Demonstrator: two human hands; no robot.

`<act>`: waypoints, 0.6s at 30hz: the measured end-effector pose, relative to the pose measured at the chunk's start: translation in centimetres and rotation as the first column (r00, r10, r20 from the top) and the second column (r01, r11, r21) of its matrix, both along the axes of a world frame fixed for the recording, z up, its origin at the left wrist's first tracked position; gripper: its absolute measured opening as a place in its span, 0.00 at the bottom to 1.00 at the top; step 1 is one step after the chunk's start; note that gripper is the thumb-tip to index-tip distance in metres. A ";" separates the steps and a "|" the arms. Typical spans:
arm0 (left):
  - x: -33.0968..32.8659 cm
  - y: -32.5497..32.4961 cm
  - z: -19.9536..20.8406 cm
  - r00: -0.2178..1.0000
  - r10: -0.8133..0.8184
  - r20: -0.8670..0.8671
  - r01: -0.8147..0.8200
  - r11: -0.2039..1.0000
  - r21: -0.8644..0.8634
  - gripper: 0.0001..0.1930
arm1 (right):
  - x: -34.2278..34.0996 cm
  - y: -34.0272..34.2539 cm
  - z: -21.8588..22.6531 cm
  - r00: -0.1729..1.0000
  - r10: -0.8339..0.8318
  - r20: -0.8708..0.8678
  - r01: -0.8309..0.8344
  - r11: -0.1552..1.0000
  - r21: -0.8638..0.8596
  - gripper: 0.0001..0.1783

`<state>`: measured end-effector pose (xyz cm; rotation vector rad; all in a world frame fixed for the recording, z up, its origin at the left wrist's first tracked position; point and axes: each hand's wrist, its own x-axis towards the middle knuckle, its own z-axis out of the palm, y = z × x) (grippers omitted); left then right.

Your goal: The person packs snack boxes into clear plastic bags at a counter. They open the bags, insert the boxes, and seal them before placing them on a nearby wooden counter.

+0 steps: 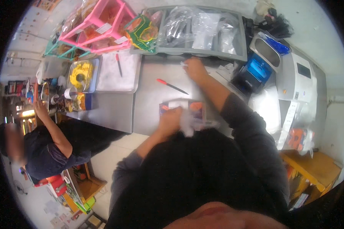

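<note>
Grasped by the left hand (pixel 170 119), blurred translucent plastic (pixel 187 125) is on the wearer's side of the central red-capped pen (pixel 174 87); beyond the pen is the right hand (pixel 195 69), its grip indeterminable.

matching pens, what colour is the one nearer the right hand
The pen is red and black; head view best.

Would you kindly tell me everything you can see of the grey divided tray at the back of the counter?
The grey divided tray is wide, apparently plastic, with a raised rim and dividers forming side-by-side compartments. It sits level-looking at the back of the metal counter. Clear plastic bags lie in it, bunched and hiding much of its inside. A green-edged packet overlaps its left end. The right hand is near its front edge; whether they touch is unclear.
</note>
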<state>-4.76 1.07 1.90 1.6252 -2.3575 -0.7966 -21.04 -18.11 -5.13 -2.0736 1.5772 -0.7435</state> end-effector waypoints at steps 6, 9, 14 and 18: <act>-1.2 -0.2 -0.7 0.994 0.101 -0.031 -0.103 0.992 -0.068 0.08 | 1.2 0.9 0.9 0.985 -0.018 0.170 0.006 0.998 0.070 0.08; -1.3 -0.2 -0.6 0.992 0.103 -0.075 -0.109 0.990 -0.085 0.09 | 1.2 1.2 1.3 0.903 -0.070 0.424 0.029 0.994 0.102 0.09; -1.1 -0.8 -2.7 0.975 0.125 -0.184 -0.131 0.991 -0.023 0.13 | 0.0 2.7 3.1 0.682 0.001 0.732 -0.026 0.999 0.024 0.09; 1.4 -1.4 -2.3 0.947 -0.068 -0.315 0.014 0.985 -0.170 0.16 | -1.7 7.7 9.7 0.391 -0.137 0.910 -0.218 0.947 0.237 0.08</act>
